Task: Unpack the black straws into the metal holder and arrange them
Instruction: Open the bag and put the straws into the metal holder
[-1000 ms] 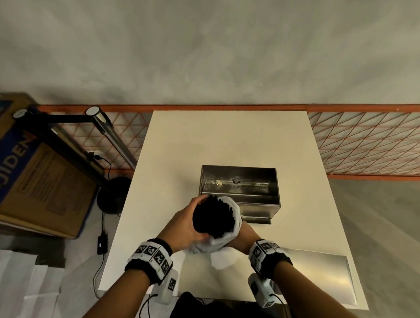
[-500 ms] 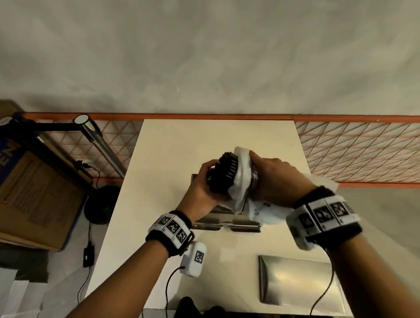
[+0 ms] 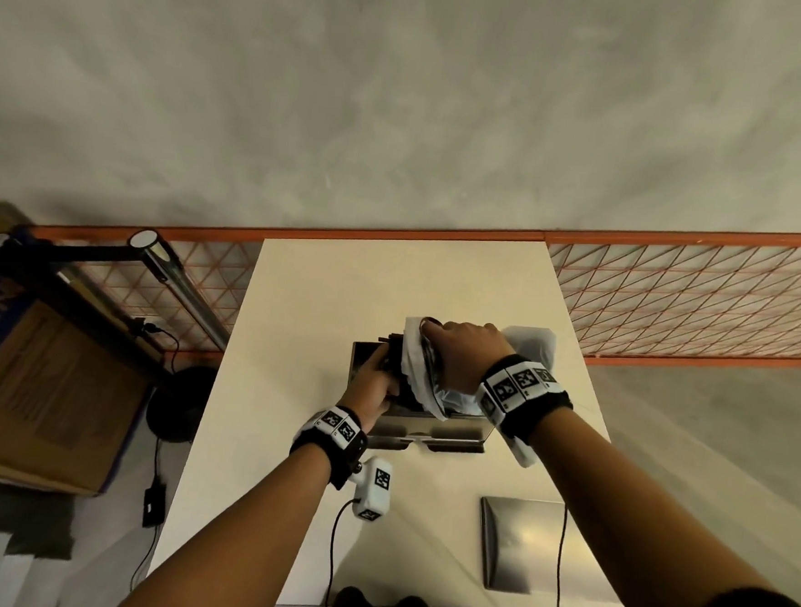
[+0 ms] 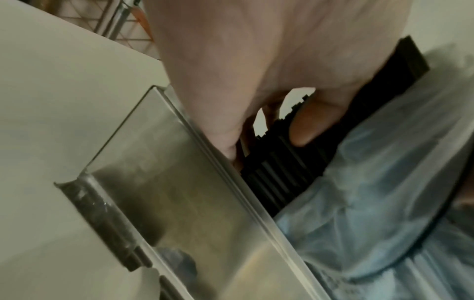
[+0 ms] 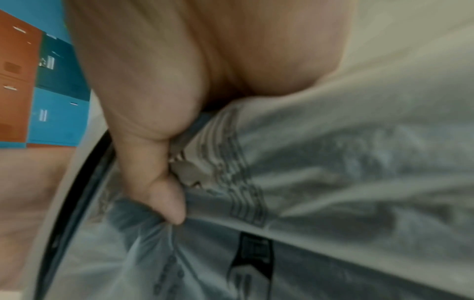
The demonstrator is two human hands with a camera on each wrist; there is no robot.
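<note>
A bundle of black straws (image 3: 392,355) lies sideways over the open metal holder (image 3: 432,431) at mid-table, its left end sticking out of a white plastic bag (image 3: 413,370). My left hand (image 3: 374,386) grips the bare end of the straws (image 4: 279,168) just inside the holder's rim (image 4: 205,154), thumb on top. My right hand (image 3: 461,359) grips the bag (image 5: 320,162) round the bundle from above. The bag's loose tail (image 3: 531,343) trails to the right. The holder's inside is mostly hidden by my hands.
A flat metal lid (image 3: 521,544) lies on the white table (image 3: 342,299) at front right. Orange mesh fencing (image 3: 697,305) runs behind the table. A black lamp stand (image 3: 155,257) and a cardboard box (image 3: 38,372) stand on the floor to the left.
Both hands carried the bagged bundle from the table's near side forward, turned it sideways and lowered it over the holder. The bag has slid back, baring the straws' left end.
</note>
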